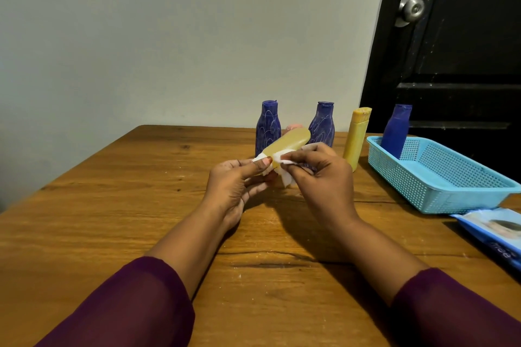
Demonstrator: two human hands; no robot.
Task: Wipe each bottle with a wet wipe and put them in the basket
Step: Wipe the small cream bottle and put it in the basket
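Yellow translucent plastic, the held bottle tilts above the middle of the table, its lower end gripped by the left hand while the right hand pinches a white wet wipe against it, and the blue basket by the right edge holds one blue bottle.

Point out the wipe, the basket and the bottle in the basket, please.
wipe [287,179]: head view, its hanging lower flap.
basket [394,175]: head view, its long left wall.
bottle in the basket [396,132]: head view, its blue body.
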